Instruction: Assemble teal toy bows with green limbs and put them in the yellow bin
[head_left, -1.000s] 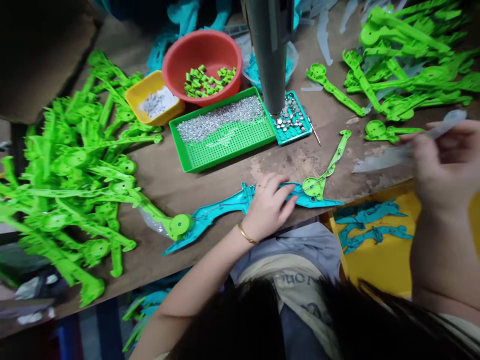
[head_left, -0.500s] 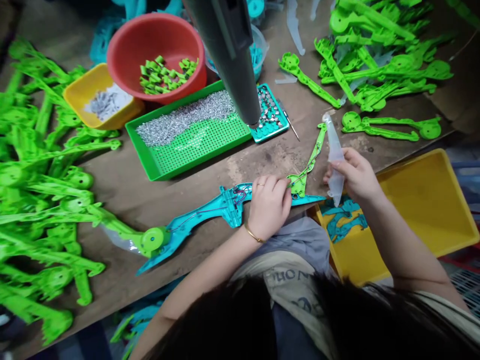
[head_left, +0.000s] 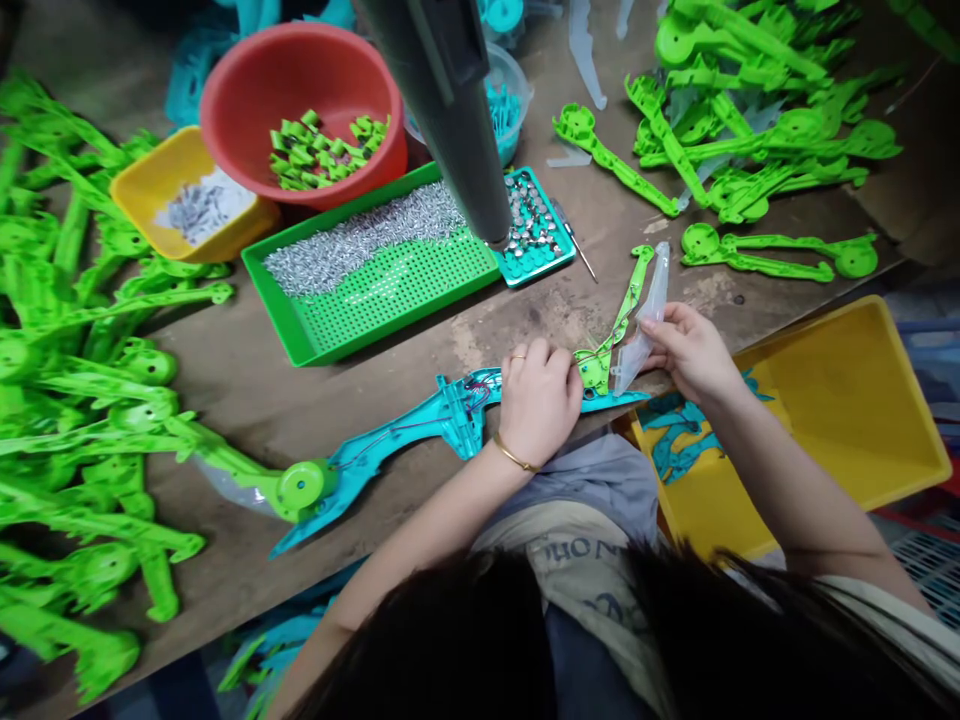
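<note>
A blue bow-shaped plastic shell point(head_left: 401, 428) with thin wires along its inside lies across the front of the table. My left hand point(head_left: 540, 405) is closed over its right part, fingers curled on the shell; the spot under the palm is hidden. At the shell's right end sits an open green plastic arm point(head_left: 628, 290) with a wire along it. Between the thumb and fingers of my right hand point(head_left: 690, 350) is a translucent plastic arm cover point(head_left: 649, 310), tilted beside the green arm. A green arm with a round hub point(head_left: 302, 488) joins the shell's left end.
Green parts point(head_left: 97, 410) pile up at left, more green arms point(head_left: 772, 130) at back right. A green tray point(head_left: 405, 295) of screws, a small blue tray point(head_left: 534, 228) and a screwdriver point(head_left: 576, 245) lie behind. A dark tool point(head_left: 457, 130) hangs overhead. Yellow bin point(head_left: 840, 400) stands right.
My right hand has brought the translucent cover left and tilted it, so that it now lies close alongside the green arm. My left hand stays on the blue shell.
</note>
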